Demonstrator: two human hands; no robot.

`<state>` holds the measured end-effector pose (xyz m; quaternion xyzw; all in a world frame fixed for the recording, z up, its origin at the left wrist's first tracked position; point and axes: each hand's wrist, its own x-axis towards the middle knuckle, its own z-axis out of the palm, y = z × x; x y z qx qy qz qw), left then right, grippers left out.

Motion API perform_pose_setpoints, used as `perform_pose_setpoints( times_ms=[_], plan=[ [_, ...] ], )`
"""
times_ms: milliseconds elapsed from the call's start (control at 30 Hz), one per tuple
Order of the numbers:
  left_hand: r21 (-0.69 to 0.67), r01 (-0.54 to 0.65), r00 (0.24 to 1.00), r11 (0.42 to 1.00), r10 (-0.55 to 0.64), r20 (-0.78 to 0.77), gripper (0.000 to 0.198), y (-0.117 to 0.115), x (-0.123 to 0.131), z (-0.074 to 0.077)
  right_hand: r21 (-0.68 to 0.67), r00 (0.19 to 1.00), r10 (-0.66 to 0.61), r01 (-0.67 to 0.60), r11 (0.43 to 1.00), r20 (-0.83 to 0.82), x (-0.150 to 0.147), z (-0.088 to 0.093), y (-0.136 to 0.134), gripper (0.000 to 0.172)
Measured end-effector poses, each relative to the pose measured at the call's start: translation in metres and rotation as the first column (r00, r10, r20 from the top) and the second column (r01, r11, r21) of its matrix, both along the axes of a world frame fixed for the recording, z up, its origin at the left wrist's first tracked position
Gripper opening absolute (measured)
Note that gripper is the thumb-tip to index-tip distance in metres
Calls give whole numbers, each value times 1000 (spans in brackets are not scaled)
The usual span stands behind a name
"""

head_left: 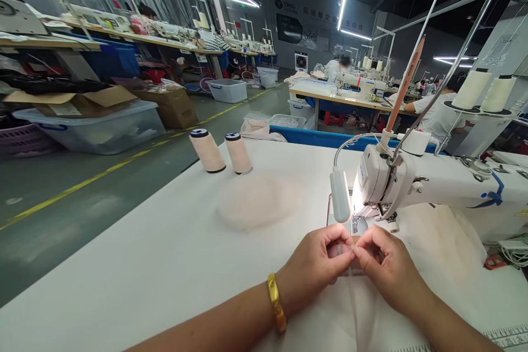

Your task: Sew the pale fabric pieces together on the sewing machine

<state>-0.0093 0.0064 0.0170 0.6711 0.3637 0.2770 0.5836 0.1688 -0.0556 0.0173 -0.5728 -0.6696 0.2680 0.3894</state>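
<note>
The thin, sheer, pale fabric (pixel 358 313) is at the front of the flat white worktop (pixel 136 264), its raised end between the hands, its length trailing to 6 o'clock. Clock directions originate at that end. The left hand (pixel 315 258) and right hand (pixel 391 272) each pinch it between thumb and forefinger, fingertips nearly meeting. For good control, the pinch should be light, the fabric untwisted, and the fingertips clear of the white-bodied sewing machine (pixel 447 170) at 2 o'clock. Two peach thread cones (pixel 208 152) stand at 10 o'clock. Farther along 10 o'clock, on the floor, is a clear plastic bin (pixel 103 135); its pale contents are unidentifiable. An open-flapped brown cardboard box (pixel 105 98) rests at its top. Black material (pixel 49 82) shows behind the flaps; whether it is inside cannot be determined.
</note>
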Motion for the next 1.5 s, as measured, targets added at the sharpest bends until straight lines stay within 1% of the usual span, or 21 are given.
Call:
perform_pose_setpoints(
  times_ms=[233,367,500,667,733,833,1067,1233,1400,1500],
  plan=[
    [20,-28,999,999,28,16,20,1,-1,-2,-10,1000,-4,5,1000,4,-1,2,0,19],
    [6,-13,1000,1000,12,22,21,1,-1,-2,-2,1000,-6,6,1000,1,-1,2,-1,19],
    [-9,-23,1000,1000,23,6,25,0,0,-1,5,1000,-14,14,1000,1,-2,1,-1,19],
    [-36,-8,1000,999,8,9,25,-1,0,2,18,1000,-20,20,1000,6,-2,0,0,19],
    [-27,1,1000,1000,-1,7,21,-1,0,2,25,1000,-23,23,999,16,-2,0,0,19],
    [-25,-4,1000,1000,4,13,17,0,0,1,34,999,-24,23,999,26,-2,0,0,19],
    [6,-29,998,1000,28,48,21,1,0,-5,27,999,-22,22,999,24,-2,-1,1,18],
    [-33,-16,999,999,17,40,24,1,1,-5,36,999,-24,23,999,31,-2,-1,1,19],
    [-94,-57,998,994,60,29,28,0,2,-1,39,999,-26,25,999,27,-3,-1,1,18],
    [-86,-28,999,996,30,25,27,0,1,0,36,999,-34,33,999,28,-3,-2,1,18]
  ],
)
